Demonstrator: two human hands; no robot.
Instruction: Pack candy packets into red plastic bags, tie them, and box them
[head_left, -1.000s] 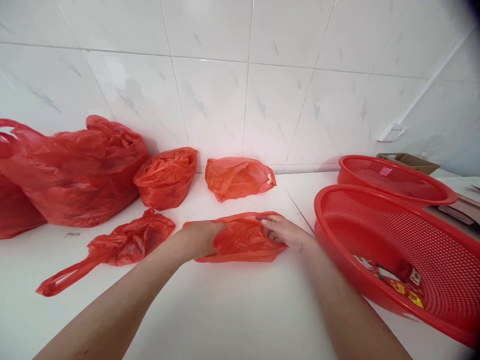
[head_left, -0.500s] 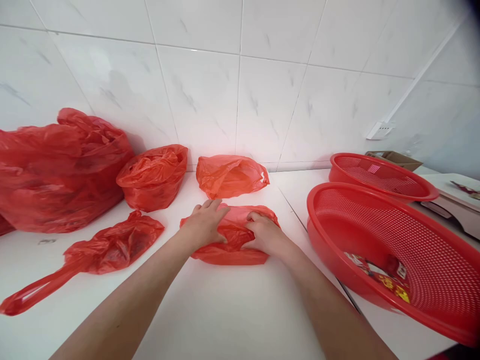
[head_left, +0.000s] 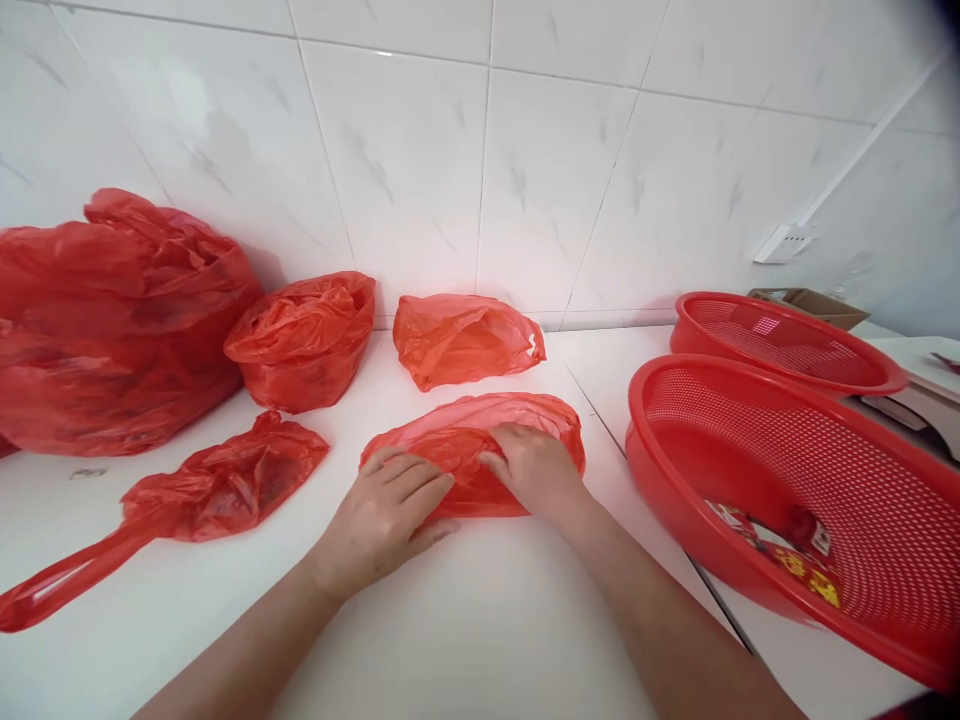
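A red plastic bag (head_left: 469, 455) lies spread on the white table in front of me, its mouth gaping and its rim crumpled. My left hand (head_left: 397, 505) rests over the bag's front left edge, fingers stretched across the film and thumb apart near the tabletop. Inside the mouth, toward the right, my right hand (head_left: 536, 470) touches the film with bent fingers, the thumb held away from them. I cannot see a grip by either hand. Just behind, a second red plastic bag (head_left: 465, 342) sits open near the wall.
A big stuffed red bag (head_left: 127, 340), a smaller filled one (head_left: 307, 345) and a twisted bag with long handles (head_left: 225, 490) are at left. On the right stand a red perforated basket (head_left: 637, 440) holding small packets and another basket (head_left: 750, 300) behind it.
My left hand has drawn back toward me, from inside the bag to its front left edge. The bag's mouth is spread wider than half a second ago. My right hand stays at its right side.
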